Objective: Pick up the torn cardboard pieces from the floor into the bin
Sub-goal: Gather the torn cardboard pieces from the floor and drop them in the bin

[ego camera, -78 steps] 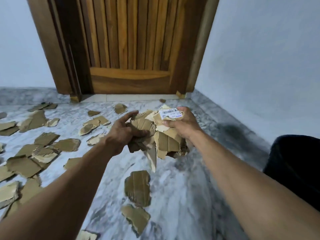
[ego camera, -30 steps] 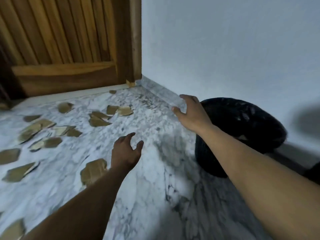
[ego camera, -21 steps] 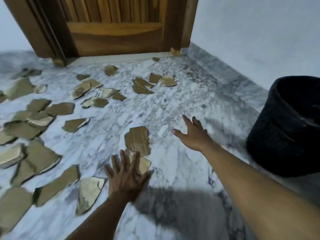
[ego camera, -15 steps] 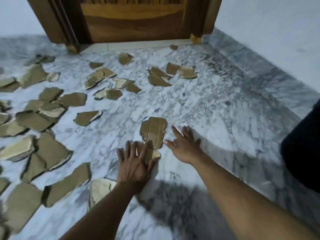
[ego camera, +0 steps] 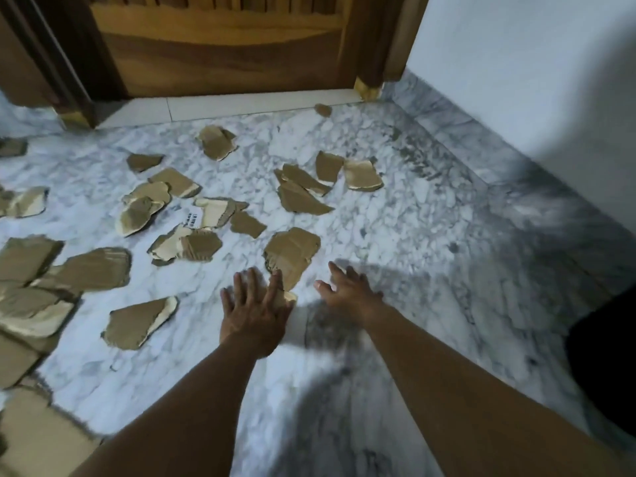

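Observation:
Several torn brown cardboard pieces lie scattered over the marble floor [ego camera: 395, 235]. My left hand [ego camera: 254, 309] lies flat with fingers spread on a small piece that is mostly hidden beneath it. Just beyond its fingertips rests a larger cardboard piece [ego camera: 292, 253]. My right hand [ego camera: 347, 292] hovers open to the right of that piece, holding nothing. The black bin [ego camera: 602, 370] shows only as a dark edge at the right border of the view.
A wooden door [ego camera: 223, 46] and its frame stand at the back. A white wall [ego camera: 533, 63] with a marble skirting runs along the right. More cardboard pieces [ego camera: 303, 187] lie near the door, and a dense heap [ego camera: 31, 277] covers the left.
Both hands held a bundle of cardboard, then came back from the bin with nothing in them. My left hand dropped flat onto a small piece; my right hand moved in beside the larger one.

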Available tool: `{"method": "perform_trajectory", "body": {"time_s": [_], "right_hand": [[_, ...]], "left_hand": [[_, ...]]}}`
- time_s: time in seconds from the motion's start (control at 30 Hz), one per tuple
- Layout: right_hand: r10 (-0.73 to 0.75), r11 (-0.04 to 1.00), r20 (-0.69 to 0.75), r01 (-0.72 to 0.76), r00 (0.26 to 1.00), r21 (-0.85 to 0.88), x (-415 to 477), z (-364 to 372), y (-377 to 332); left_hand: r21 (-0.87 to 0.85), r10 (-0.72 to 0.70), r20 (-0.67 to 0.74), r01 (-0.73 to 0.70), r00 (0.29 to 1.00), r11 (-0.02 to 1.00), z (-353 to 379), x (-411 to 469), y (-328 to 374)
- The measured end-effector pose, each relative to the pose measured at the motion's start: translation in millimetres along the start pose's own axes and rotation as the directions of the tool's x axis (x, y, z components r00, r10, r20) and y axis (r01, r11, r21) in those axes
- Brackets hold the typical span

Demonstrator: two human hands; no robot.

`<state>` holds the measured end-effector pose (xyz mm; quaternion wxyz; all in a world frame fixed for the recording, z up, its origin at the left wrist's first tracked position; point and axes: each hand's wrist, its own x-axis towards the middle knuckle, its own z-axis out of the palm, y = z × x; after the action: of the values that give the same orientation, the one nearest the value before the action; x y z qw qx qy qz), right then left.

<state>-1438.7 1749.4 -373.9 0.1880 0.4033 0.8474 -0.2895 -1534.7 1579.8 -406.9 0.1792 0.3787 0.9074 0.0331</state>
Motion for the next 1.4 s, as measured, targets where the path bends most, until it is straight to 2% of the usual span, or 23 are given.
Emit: {"method": "perform_trajectory", "body": {"time_s": [0.2,0.27,0.37,0.43,0.5,0.6,0.7,0.8,0.9,0.97,1.03,1.13,1.2,1.23,1.27,1.33,1.4], "right_hand": [[0.033,0.997,-0.126,-0.023,0.992,0.08,72,-34,1],[0.016,0.999,-0.19,-0.01,0.982,0.03,97,-40,2],[-0.049,0.996,-0.434,0.011,0.899,-0.089,140,-56,8],[-0.036,0.999,-0.551,0.016,0.834,-0.042,170,-75,10],[-0.022,1.0,-0.585,0.024,0.811,-0.005,207,-100,12],[0.035,0.999,-0.493,-0.018,0.869,0.039,252,-138,12],[-0.056,0.994,-0.361,0.017,0.931,-0.111,290,-156,8],[-0.078,0.993,-0.243,0.053,0.967,-0.108,309,-160,-7],[-0.223,0.963,-0.148,0.194,0.963,-0.187,310,-149,-29],[-0.323,0.924,-0.109,0.289,0.94,-0.251,300,-137,-46],[-0.42,0.878,-0.058,0.389,0.906,-0.278,288,-119,-64],[-0.513,0.809,-0.001,0.483,0.858,-0.336,279,-91,-92],[-0.536,0.795,-0.022,0.495,0.844,-0.35,280,-77,-109],[-0.544,0.794,-0.036,0.501,0.838,-0.344,282,-73,-119],[-0.548,0.797,-0.049,0.504,0.835,-0.331,284,-71,-126],[-0.554,0.804,-0.073,0.511,0.829,-0.303,289,-67,-145],[-0.541,0.819,-0.087,0.501,0.836,-0.278,291,-64,-163]], "left_hand": [[-0.014,0.001,-0.116,-0.002,0.993,1.0,-9,70,-15],[-0.026,-0.02,-0.16,0.016,0.987,1.0,-14,97,-14],[-0.111,-0.119,-0.226,0.096,0.967,0.989,-17,133,-7],[-0.207,-0.198,-0.276,0.143,0.94,0.968,-20,146,-7],[-0.254,-0.222,-0.33,0.14,0.918,0.957,-22,152,-8],[-0.314,-0.276,-0.409,0.15,0.87,0.937,-21,148,-8],[-0.262,-0.348,-0.419,0.255,0.839,0.931,-29,169,-32],[-0.183,-0.382,-0.313,0.34,0.87,0.923,-44,211,-72],[-0.098,-0.254,-0.268,0.236,0.929,0.967,-45,232,-89],[-0.115,-0.212,-0.32,0.184,0.924,0.976,-49,230,-88],[-0.19,-0.228,-0.409,0.162,0.884,0.968,-54,225,-91],[-0.298,-0.292,-0.577,0.136,0.763,0.945,-60,220,-111],[-0.296,-0.36,-0.652,0.214,0.667,0.931,-67,221,-136],[-0.298,-0.407,-0.639,0.278,0.653,0.913,-73,224,-152],[-0.306,-0.458,-0.577,0.34,0.676,0.889,-78,229,-168],[-0.256,-0.509,-0.37,0.442,0.777,0.86,-89,240,-199],[-0.204,-0.462,-0.222,0.423,0.859,0.883,-94,250,-214]]}}
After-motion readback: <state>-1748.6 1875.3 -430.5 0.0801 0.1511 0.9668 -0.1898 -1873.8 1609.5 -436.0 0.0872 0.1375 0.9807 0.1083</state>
